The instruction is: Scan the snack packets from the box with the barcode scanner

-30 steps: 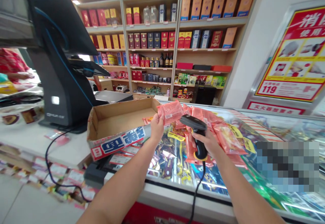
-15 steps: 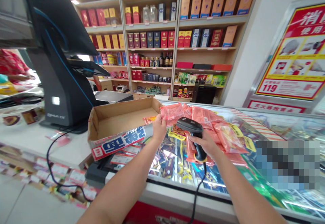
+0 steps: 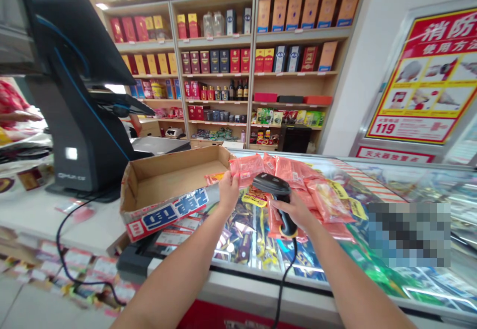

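A pink, crinkled plastic packet (image 3: 250,164) is pinched at its near edge by the left hand's (image 3: 228,192) grip, thumb against fingers, so that most of its printed face is left uncovered. Whether it is lifted clear of the glass tabletop (image 3: 238,257) cannot be told. The black scanner (image 3: 271,184) is wrapped at its handle by the right hand's (image 3: 295,210) grip; its blunt, rounded head is thus pointed freely toward 10 o'clock, close to the packet, presumably to bring its window to the print. The smooth cable (image 3: 283,279) is hung from the handle toward 6 o'clock, out of the hands' way.

At 3 to 4 o'clock from the scanner, similar glossy, pillow-shaped packets (image 3: 330,202) are heaped loosely, apparently within easy reach. At 9 o'clock from the left hand, a shallow, open cardboard box (image 3: 169,212) is set, its matt brown inside contrasted with a printed front wall.
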Demonstrator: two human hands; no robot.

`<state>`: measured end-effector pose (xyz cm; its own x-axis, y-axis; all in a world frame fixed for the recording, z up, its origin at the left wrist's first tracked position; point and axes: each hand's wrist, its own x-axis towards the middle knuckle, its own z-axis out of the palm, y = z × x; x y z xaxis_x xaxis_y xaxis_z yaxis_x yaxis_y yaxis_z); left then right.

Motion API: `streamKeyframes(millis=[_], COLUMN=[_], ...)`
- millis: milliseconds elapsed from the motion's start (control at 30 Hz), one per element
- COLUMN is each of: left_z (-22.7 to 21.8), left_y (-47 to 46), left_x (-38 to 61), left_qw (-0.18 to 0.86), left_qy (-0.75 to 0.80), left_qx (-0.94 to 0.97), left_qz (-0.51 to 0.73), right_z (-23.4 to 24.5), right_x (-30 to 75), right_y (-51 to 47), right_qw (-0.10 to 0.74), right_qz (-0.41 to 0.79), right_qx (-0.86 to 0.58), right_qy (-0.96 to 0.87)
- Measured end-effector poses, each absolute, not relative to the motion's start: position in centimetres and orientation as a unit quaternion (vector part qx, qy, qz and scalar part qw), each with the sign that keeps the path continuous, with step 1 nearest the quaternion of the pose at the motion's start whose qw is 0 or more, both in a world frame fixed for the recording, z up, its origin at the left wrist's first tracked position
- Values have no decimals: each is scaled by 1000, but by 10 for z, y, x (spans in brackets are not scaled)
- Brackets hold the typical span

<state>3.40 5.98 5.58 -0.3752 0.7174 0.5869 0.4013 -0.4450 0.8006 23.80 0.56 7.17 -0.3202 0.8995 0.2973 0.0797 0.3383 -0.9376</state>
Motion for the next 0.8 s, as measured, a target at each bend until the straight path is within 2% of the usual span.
streamKeyframes(millis=[333,533,667,800], left_z=[52,63,83,95], left_y=[65,84,97,110], left_x=[34,59,101,151], left_qw=[145,266,359,390], left_qy=[496,435,418,412], left_qx=[518,499,520,551], left_qz=[682,700,652,612], right_z=[75,97,112,112], right_x=[237,246,270,298], right_y=[4,-2,-8,-16], right_qw=[485,568,614,637], right_qz=[464,502,477,452], right_qx=[-343,-326,-338,-343], right_qy=[-657,-565,-530,-522])
